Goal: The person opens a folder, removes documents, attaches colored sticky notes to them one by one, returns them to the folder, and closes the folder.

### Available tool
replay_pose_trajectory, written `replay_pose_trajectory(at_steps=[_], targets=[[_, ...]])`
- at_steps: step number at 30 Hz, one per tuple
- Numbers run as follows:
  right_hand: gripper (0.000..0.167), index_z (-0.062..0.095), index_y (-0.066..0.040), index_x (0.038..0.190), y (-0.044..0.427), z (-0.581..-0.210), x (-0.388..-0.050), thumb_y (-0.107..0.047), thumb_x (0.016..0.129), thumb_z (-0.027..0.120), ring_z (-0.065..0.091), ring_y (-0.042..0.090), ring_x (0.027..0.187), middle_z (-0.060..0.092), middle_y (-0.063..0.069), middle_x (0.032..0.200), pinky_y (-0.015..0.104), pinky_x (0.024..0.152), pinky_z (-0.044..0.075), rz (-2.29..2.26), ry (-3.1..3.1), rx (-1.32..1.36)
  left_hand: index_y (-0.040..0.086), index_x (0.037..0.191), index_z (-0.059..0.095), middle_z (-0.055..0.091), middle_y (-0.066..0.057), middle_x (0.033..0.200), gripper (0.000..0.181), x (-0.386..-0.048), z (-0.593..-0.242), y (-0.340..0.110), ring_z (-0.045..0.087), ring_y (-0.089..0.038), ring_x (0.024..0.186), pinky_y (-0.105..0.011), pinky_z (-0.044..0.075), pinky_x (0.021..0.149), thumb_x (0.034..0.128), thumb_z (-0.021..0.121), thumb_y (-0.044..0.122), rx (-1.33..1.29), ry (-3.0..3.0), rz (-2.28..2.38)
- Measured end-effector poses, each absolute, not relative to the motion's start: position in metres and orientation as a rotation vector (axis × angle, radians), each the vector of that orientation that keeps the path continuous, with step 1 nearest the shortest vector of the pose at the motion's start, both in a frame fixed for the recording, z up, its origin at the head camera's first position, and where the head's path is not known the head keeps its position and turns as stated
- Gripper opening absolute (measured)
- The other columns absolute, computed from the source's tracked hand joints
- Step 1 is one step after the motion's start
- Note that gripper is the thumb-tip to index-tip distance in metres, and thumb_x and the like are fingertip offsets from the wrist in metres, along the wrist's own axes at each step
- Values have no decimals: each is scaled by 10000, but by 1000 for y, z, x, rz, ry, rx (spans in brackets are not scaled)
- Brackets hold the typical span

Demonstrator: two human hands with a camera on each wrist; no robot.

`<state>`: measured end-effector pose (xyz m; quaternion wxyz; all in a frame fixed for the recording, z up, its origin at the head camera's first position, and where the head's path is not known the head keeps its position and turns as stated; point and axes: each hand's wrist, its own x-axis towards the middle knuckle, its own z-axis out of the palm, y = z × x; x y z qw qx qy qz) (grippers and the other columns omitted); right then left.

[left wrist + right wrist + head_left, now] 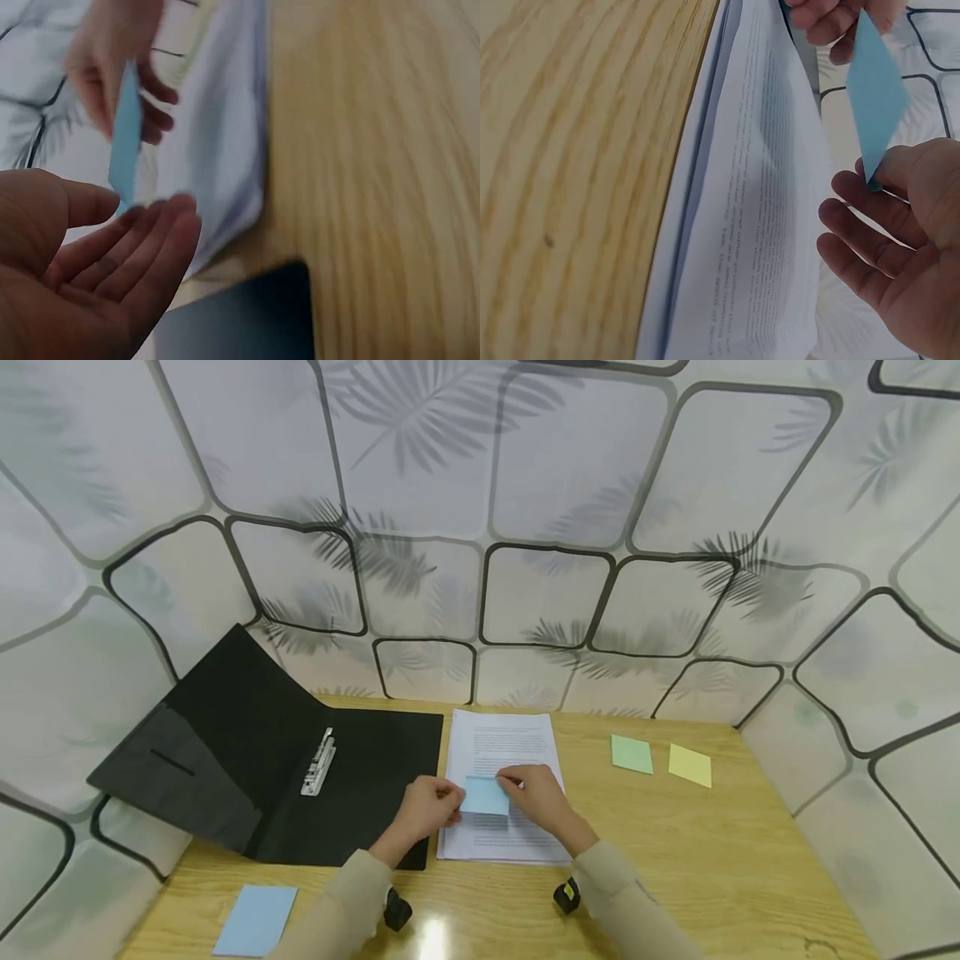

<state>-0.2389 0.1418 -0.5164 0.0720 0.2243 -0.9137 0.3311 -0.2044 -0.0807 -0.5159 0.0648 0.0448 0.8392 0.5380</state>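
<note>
A small light-blue note (485,796) is held above a stack of printed paper (517,843). At its left edge the left hand (427,810) pinches it between thumb and fingertips; the right hand (538,793) pinches its upper right corner. In the left wrist view the note (127,139) stretches between both hands, seen nearly edge-on. The right wrist view has the right hand (900,217) gripping the note's corner (876,90) by thumb and index finger, the other fingers loosely bent.
Left of the paper lies an open black binder (382,768) with a metal clip (318,766). A larger blue sheet (256,920) is at the front left. Green (632,754) and yellow (690,765) notes lie on the right of the wooden table (720,877). A patterned covering (555,593) stands behind.
</note>
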Motion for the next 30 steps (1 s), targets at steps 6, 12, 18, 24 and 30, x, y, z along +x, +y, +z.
replay_pose_trajectory(at_steps=[6, 12, 18, 24, 30], targets=[[144, 834, -49, 1061, 142, -519, -242, -117, 990, 728, 764, 228, 902, 818, 104, 1040, 347, 772, 611, 923, -2768, 684, 3, 1170, 775, 792, -140, 1035, 234, -197, -516, -74, 755, -227, 886, -371, 631, 765, 1012, 721, 166, 489, 3106, 1054], [155, 833, -59, 1078, 141, -521, -246, -135, 1000, 723, 770, 282, 1012, 817, 101, 1071, 451, 887, 621, 862, -2828, 727, 50, 1343, 713, 671, -266, 1378, 410, -199, -516, -74, 621, -457, 1321, -587, 509, 1101, 1009, 734, 287, 675, 3117, 572], [116, 838, -83, 1027, 139, -524, -248, -129, 980, 742, 732, 297, 993, 814, 79, 1058, 480, 930, 571, 696, -2827, 819, 110, 1386, 691, 634, -256, 1438, 456, -203, -519, -75, 572, -474, 1381, -623, 454, 1148, 1005, 726, 358, 695, 3110, 409], [120, 843, -95, 1034, 139, -526, -251, -144, 977, 750, 700, 293, 985, 812, 76, 1074, 458, 909, 578, 621, -2831, 831, 113, 1374, 689, 683, -189, 1377, 479, -206, -522, -75, 609, -415, 1346, -587, 477, 1139, 985, 747, 385, 715, 3105, 351], [136, 839, -89, 1066, 138, -525, -254, -125, 976, 743, 676, 293, 973, 801, 77, 1086, 462, 906, 574, 627, -2850, 847, 147, 1448, 643, 650, -171, 1442, 533, -207, -522, -75, 576, -392, 1395, -575, 451, 1172, 1000, 715, 426, 704, 3077, 285]])
